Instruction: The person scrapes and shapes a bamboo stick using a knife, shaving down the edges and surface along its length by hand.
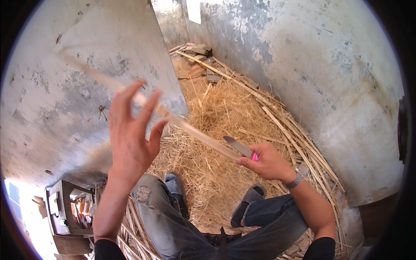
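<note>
A long pale bamboo strip (200,136) slants from my right hand up to the far left, its far end smeared by motion. My right hand (271,161) is closed around the pink handle of a knife (238,146), its blade pointing up and left. The strip's near end is pinched at the thumb of that same hand. My left hand (134,132) is raised beside the strip, fingers spread and slightly blurred. The strip passes by its fingers, and I cannot tell whether they touch it.
Straw-like shavings (216,117) cover the floor between my feet. Long bamboo strips (294,130) lie along the right wall (320,78). A grey panel (86,86) stands at the left. Bricks (199,50) are piled in the far corner, and a dark-framed box (65,212) sits at lower left.
</note>
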The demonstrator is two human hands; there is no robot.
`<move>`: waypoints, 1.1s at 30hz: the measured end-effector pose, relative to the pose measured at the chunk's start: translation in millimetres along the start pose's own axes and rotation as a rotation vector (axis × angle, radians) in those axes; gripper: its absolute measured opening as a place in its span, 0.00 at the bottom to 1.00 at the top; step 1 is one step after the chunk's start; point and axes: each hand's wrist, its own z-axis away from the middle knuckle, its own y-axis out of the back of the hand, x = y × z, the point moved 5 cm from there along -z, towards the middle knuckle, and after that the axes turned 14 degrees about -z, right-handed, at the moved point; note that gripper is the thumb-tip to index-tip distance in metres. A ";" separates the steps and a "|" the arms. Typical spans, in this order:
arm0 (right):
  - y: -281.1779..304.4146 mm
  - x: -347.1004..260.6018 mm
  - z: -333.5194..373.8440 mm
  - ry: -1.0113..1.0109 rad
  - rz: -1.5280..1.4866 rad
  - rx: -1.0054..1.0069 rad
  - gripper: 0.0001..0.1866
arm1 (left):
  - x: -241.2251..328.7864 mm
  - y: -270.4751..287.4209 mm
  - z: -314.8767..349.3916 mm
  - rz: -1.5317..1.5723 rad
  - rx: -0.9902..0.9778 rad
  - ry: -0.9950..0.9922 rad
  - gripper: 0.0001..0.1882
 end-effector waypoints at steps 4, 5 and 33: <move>-24.2 -6.6 14.3 0.076 -0.163 0.129 0.13 | 6.1 -6.4 4.5 0.334 0.429 0.375 0.46; -34.9 -7.5 16.8 0.059 -0.200 0.096 0.12 | 4.5 -16.6 3.8 0.481 0.432 0.552 0.49; -40.9 -44.8 -14.2 0.335 0.233 0.187 0.14 | 73.3 -131.9 -35.4 1.981 -0.387 0.525 0.23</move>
